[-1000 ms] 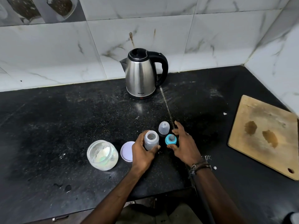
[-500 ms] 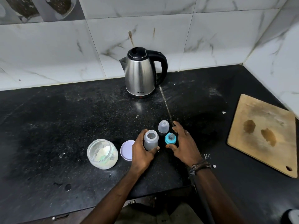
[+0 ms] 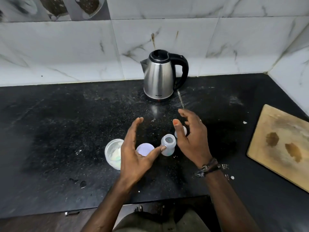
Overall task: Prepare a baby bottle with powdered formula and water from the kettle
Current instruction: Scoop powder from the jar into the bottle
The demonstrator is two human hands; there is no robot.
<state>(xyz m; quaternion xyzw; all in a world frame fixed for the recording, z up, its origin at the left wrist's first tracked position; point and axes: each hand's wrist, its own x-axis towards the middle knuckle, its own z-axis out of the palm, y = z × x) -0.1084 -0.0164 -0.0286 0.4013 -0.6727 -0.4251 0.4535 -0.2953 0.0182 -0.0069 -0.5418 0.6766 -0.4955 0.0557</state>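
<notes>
The open baby bottle [image 3: 168, 146] stands upright on the black counter [image 3: 66, 131] between my two hands. My left hand [image 3: 135, 151] is raised with fingers spread, its thumb tip at the bottle's side. My right hand [image 3: 192, 138] hovers to the bottle's right, fingers loose, holding nothing. It hides most of the clear bottle cap [image 3: 184, 130]; the blue teat ring is hidden. An open jar of white formula powder [image 3: 113, 153] sits to the left, with its pale lid [image 3: 144, 149] lying flat beside it. The steel kettle [image 3: 160, 76] stands at the back against the wall.
A wooden cutting board [image 3: 282, 144] lies at the right side of the counter. Marble-tiled walls [image 3: 66, 51] close off the back and the right corner. White crumbs and powder dust speckle the counter. The counter's front edge runs just below my forearms.
Both hands have let go and lifted: the left released the bottle, the right came off the blue teat ring. The view has moved closer and tilted.
</notes>
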